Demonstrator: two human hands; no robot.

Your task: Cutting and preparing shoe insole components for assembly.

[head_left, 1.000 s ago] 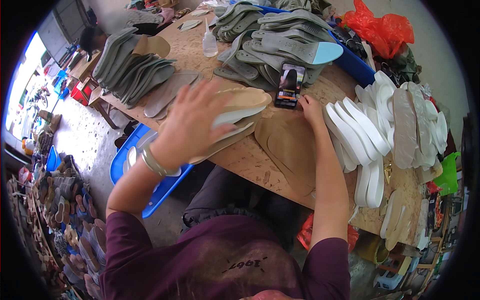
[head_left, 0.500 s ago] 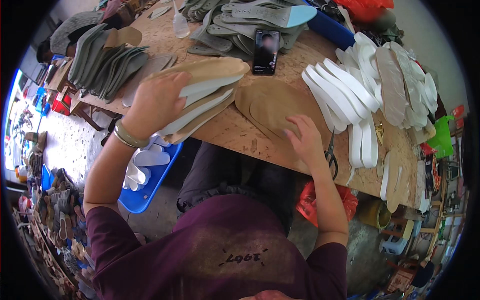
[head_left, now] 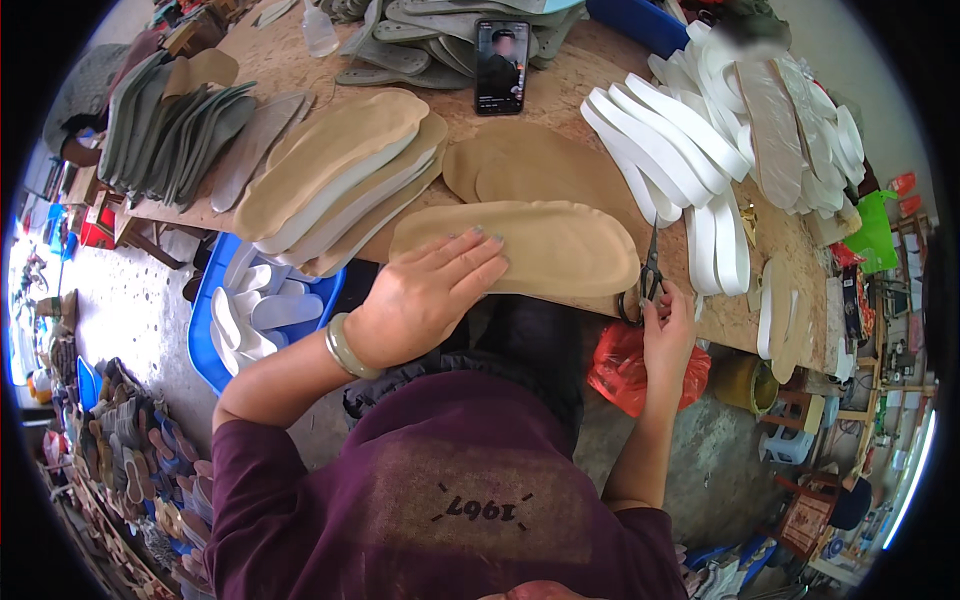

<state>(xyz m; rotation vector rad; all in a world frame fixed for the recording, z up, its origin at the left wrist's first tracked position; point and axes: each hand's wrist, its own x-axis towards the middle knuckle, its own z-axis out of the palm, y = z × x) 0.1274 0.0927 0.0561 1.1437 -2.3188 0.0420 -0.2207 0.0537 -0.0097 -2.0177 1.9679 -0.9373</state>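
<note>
A tan footbed-shaped insole (head_left: 560, 245) lies over the near edge of the table, with slightly ruffled edges. My left hand (head_left: 435, 290) is on its left part, fingers together across the top; the thumb is hidden. At the right end of the insole, my right hand (head_left: 668, 318) has its fingers closed at the handle loops of black scissors (head_left: 652, 268), whose blades point away from me. Behind the insole, flat brown sheets (head_left: 550, 165) rest on the table. To the left is a fanned pile of tan-topped white insoles (head_left: 350, 150).
White soles (head_left: 665, 150) stand in rows at the right. Grey insoles (head_left: 175, 130) are stacked at the left, more at the back behind a phone (head_left: 502, 65). A blue tray (head_left: 205, 330) of white pieces sits below the table's left side; a red plastic bag (head_left: 625, 370) hangs below its right.
My left hand has left the pile and come nearer and rightward with a tan insole. My right hand has moved from the brown sheets to the scissors. The whole view has shifted slightly.
</note>
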